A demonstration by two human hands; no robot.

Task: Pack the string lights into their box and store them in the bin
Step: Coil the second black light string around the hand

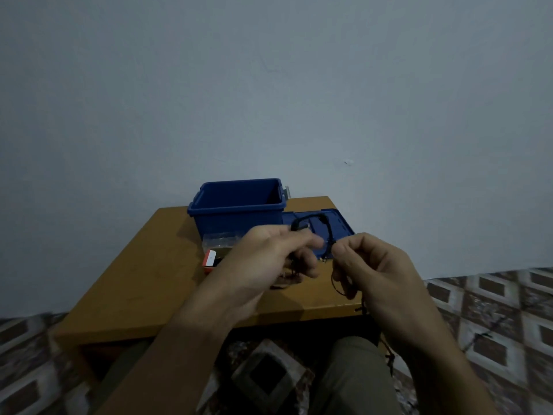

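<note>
The dark string lights point(311, 218) arch in a loop between my two hands, above the low wooden table point(140, 277). My left hand point(269, 262) grips one part of the cord with curled fingers. My right hand point(374, 271) pinches the cord at its thumb and forefinger, and more cord hangs down past the table edge. The lights' box point(211, 259), red and white with a clear part behind it, lies on the table left of my left hand, partly hidden. The open blue bin point(236, 205) stands at the back of the table.
The bin's blue lid point(335, 224) lies flat to the right of the bin, behind my hands. The table stands against a plain wall. Patterned floor tiles point(493, 310) surround it, and my knee point(356, 372) shows below the front edge.
</note>
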